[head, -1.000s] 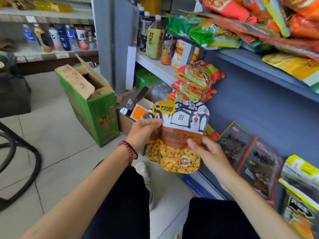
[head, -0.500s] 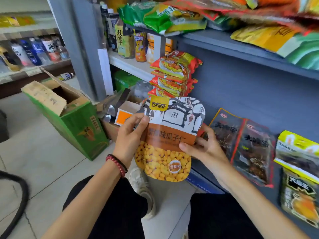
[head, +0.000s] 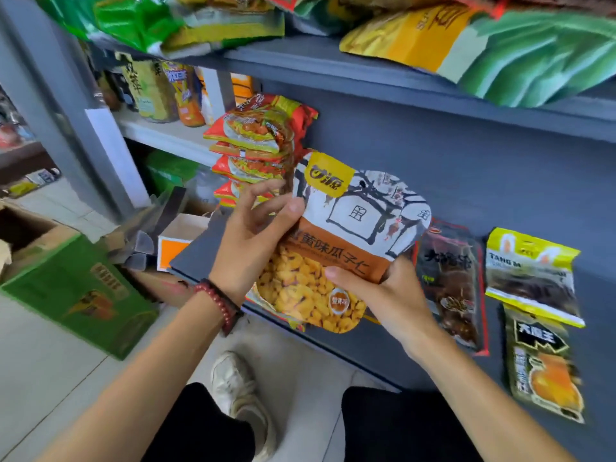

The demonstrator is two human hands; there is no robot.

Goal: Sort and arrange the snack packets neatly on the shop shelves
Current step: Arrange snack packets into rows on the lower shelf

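I hold a white, orange and yellow seed packet [head: 353, 235] over the left end of the grey lower shelf [head: 466, 181]. My left hand [head: 253, 241] grips its left edge, thumb on the front. My right hand [head: 380, 291] holds its lower right side, thumb on the front, fingers behind. A stack of red and yellow snack packets [head: 260, 145] stands just behind and left of it. A dark red-edged packet [head: 450, 278], a yellow-topped packet [head: 533, 275] and a dark packet with an orange picture [head: 546, 365] lie on the shelf to the right.
The upper shelf [head: 333, 65] carries green and yellow packets [head: 500, 45] overhanging its edge. Bottles [head: 166, 91] stand on a white shelf at the back left. An open green carton [head: 80, 288] and small boxes [head: 176, 241] sit on the tiled floor to the left.
The packet has moved up and to the right, toward the lower shelf beside the red stack. My view has swung right and closer to the shelf.
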